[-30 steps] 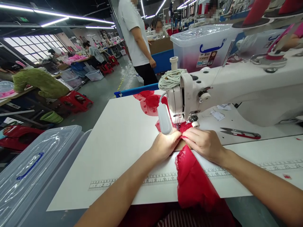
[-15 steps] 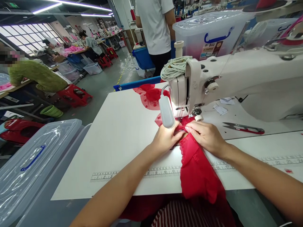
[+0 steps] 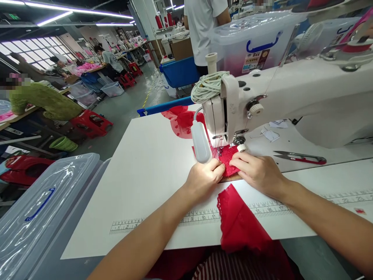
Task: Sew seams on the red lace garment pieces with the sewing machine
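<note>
Red lace fabric point(image 3: 228, 160) lies fairly flat beneath the presser foot of the white sewing machine point(image 3: 217, 116). At its left edge, my left hand point(image 3: 204, 177) has its fingers curled and pinches the lace. My right hand point(image 3: 256, 171) is closed on the right edge, thumb underneath and out of sight. Closer to me, a red fabric piece point(image 3: 240, 221) with a scalloped lace border hangs over the table's front edge, apart from both hands. Sheer red fabric point(image 3: 182, 122) spreads behind the machine's grey lamp point(image 3: 201, 142), which hides part of it.
Thread snips point(image 3: 300, 157) lie right of the needle, near paper scraps point(image 3: 271, 135). A printed ruler point(image 3: 204, 217) runs along the white table point(image 3: 145, 163). A lidded plastic box point(image 3: 52, 194) stands left. Behind the machine are another box point(image 3: 253, 46) and a standing person point(image 3: 201, 31).
The red fabric piece has come away from my hands and slid towards me. My hands have moved slightly apart, and the lace between them now lies flatter. The standing person has shifted right.
</note>
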A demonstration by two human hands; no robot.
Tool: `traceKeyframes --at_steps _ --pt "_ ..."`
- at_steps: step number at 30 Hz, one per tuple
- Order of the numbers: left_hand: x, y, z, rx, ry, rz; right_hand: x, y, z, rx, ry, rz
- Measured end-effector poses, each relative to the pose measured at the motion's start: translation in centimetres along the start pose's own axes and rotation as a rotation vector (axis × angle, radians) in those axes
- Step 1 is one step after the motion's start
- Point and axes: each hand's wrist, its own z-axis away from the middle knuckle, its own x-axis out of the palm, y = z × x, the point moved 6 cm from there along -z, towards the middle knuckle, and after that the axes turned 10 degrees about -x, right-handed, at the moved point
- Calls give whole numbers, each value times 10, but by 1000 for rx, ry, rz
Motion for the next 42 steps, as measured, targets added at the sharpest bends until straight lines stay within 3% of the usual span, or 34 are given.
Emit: traceKeyframes --at_steps 4,10,25,42 --pt "-7 6 2 -11 -32 -1 -1 0 -1 -12 17 -2" --pt "-20 16 6 -26 -202 70 -1 -1 -3 -36 9 -30" --pt "-18 21 12 26 -60 -41 -3 0 -5 -41 44 1" --pt "-11 17 13 -45 -87 -214 4 11 -8 19 83 -47"
